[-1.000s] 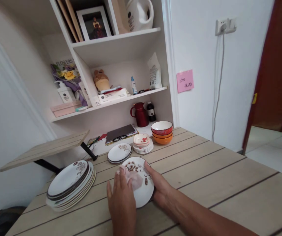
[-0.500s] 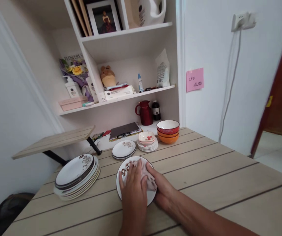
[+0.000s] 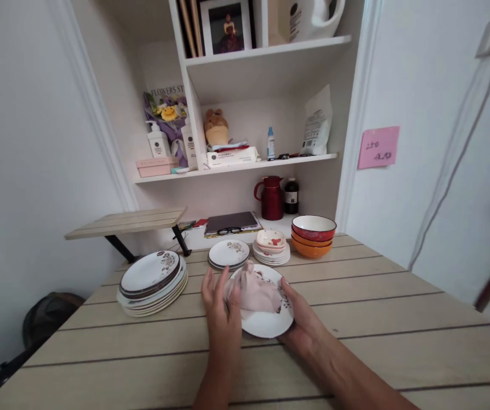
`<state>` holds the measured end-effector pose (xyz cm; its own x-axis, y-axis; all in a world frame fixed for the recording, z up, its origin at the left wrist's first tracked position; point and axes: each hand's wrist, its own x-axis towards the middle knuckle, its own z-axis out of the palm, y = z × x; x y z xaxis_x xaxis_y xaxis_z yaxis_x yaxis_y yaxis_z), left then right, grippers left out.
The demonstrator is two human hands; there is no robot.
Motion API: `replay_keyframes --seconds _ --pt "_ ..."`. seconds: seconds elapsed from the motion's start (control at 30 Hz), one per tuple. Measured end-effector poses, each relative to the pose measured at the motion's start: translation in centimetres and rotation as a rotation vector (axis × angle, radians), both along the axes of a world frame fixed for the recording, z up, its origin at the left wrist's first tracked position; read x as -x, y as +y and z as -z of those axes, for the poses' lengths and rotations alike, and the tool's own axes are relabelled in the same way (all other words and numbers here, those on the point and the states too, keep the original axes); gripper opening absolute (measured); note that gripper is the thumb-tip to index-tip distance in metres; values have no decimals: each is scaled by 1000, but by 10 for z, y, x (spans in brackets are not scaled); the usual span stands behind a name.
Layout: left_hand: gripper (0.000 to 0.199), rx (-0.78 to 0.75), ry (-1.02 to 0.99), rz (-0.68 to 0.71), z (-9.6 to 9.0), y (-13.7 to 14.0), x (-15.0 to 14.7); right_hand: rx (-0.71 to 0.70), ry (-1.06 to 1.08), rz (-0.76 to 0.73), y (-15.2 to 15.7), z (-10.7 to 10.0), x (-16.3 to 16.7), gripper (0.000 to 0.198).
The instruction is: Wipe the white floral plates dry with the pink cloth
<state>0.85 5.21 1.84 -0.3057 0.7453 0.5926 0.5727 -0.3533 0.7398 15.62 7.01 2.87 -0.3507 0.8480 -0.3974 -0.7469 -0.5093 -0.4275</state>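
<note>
A white plate [image 3: 266, 326] with a brown floral pattern is tilted slightly above the wooden table. My right hand [image 3: 302, 319] grips its right edge, thumb along the rim and the other fingers hidden underneath. A crumpled pale pink cloth [image 3: 253, 293] lies on the plate's face, covering part of the pattern. At the plate's left edge is my left hand [image 3: 222, 310], fingers apart and thumb beside the cloth; whether the thumb touches the cloth is hard to tell.
A tall stack of plates [image 3: 153, 273] stands left. Behind my hands are a smaller plate stack [image 3: 229, 252], small dishes [image 3: 271, 250] and stacked bowls [image 3: 313, 236]. A raised wooden stand [image 3: 127, 222] is at the back left, and a red jug [image 3: 272, 199] stands under the shelves.
My left hand has come off the cloth to the plate's left edge, its fingers spreading. The plate has turned, its pattern now to the right. The camera view has swung left.
</note>
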Motion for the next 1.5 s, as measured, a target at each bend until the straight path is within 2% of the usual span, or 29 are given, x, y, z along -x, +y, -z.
replay_keyframes --seconds 0.07,0.1,0.17,0.27,0.33,0.43,0.5,0.6,0.7,0.73,0.8,0.9,0.97,1.03,1.13,1.23,1.3,1.4,1.5 --pt "56 20 -272 20 -3 1 0 -23 -4 0 1 -3 -4 55" --pt "66 59 -439 74 -5 1 -1 -47 -3 -8 1 -5 -5 55" --pt "79 185 -785 311 -9 -1 -5 -106 10 -29 0 -7 -7 56" --pt "68 388 -1150 757 -14 -8 -11 -139 -6 -51 -4 -8 -7 58" --pt "57 473 -1279 903 -13 -10 -14 -119 -82 -46 -4 -6 -6 57" --pt "48 537 -1406 891 -4 -7 -16 -100 -297 -24 -1 -2 -6 53" --pt "48 559 -1475 834 4 -1 -16 -202 -498 19 2 0 -9 56" --pt "50 541 -1515 828 15 8 -15 -575 -903 236 5 -2 -17 73" --pt "53 501 -1531 821 24 12 -13 -983 -1271 499 0 -11 -26 67" --pt "53 493 -1546 809 26 12 -13 -1074 -1336 495 -3 -15 -28 61" --pt "52 487 -1576 793 28 12 -12 -1174 -1399 291 -11 -20 -26 54" --pt "44 491 -1575 820 26 8 -13 -1226 -1511 -115 -21 -19 -17 52" --pt "45 503 -1550 873 22 6 -14 -1237 -1624 -247 -23 -14 -9 49" --pt "51 528 -1515 942 18 3 -15 -1208 -1709 -268 -21 -9 -2 44" --pt "60 574 -1472 996 14 0 -18 -1131 -1801 -166 -11 -6 0 42" --pt "61 561 -1471 979 14 -1 -20 -1057 -1914 -49 -1 -10 -8 41" --pt "61 540 -1489 957 14 -1 -20 -1004 -1997 -27 2 -15 -18 39" --pt "64 538 -1518 948 15 -1 -20 -953 -2084 -143 -3 -20 -31 36" --pt "66 555 -1525 962 15 0 -19 -1034 -2070 -339 -15 -19 -32 32"
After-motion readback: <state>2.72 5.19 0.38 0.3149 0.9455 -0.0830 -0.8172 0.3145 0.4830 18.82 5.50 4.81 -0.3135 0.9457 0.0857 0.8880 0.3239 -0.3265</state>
